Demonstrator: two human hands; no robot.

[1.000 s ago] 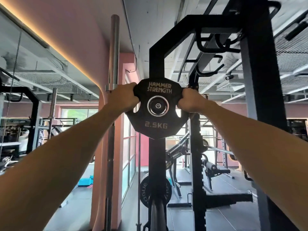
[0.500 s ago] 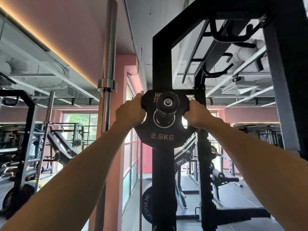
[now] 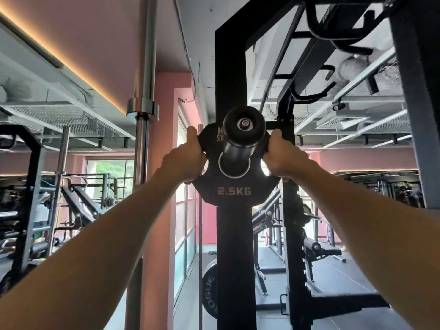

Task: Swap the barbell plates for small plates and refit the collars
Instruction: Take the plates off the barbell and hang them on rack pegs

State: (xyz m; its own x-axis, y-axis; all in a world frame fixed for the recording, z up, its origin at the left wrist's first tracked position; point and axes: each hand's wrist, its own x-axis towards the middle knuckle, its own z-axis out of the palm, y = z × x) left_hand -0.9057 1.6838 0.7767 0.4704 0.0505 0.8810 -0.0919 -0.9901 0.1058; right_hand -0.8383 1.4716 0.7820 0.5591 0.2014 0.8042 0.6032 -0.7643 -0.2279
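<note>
Head view, both arms extended forward and up. The 2.5 kg plate (image 3: 234, 186) — black, lettered "2.5KG" in pale print on its lower face — sits on the barbell sleeve (image 3: 238, 139), which passes through the plate's centre hole and projects toward the camera. The sleeve's end cap shows a small bolt at its centre. The upper lettering on the plate is mostly hidden behind the sleeve.

The left hand (image 3: 184, 158) grasps the plate's left edge, fingers curled round the rim at a cut-out, thumb up along the upper edge. The right hand (image 3: 283, 158) grasps the right edge in the same way, fingers wrapped behind the rim. Both grips are clenched on the plate; neither hand touches the sleeve.

Directly behind the plate stands a black rack upright (image 3: 234, 258), running from floor to overhead crossmember. To the left, apart from the hands, a spare barbell (image 3: 142, 79) is stored vertically, its chrome collar shoulder visible at about the height of the sleeve end. Low down, just left of the upright, a larger black bumper plate (image 3: 209, 294) with partial white lettering stands on edge; how it is supported cannot be told.

Background — pink walls, a window at left, other racks and a bench (image 3: 319, 250) at right on dark floor matting.
</note>
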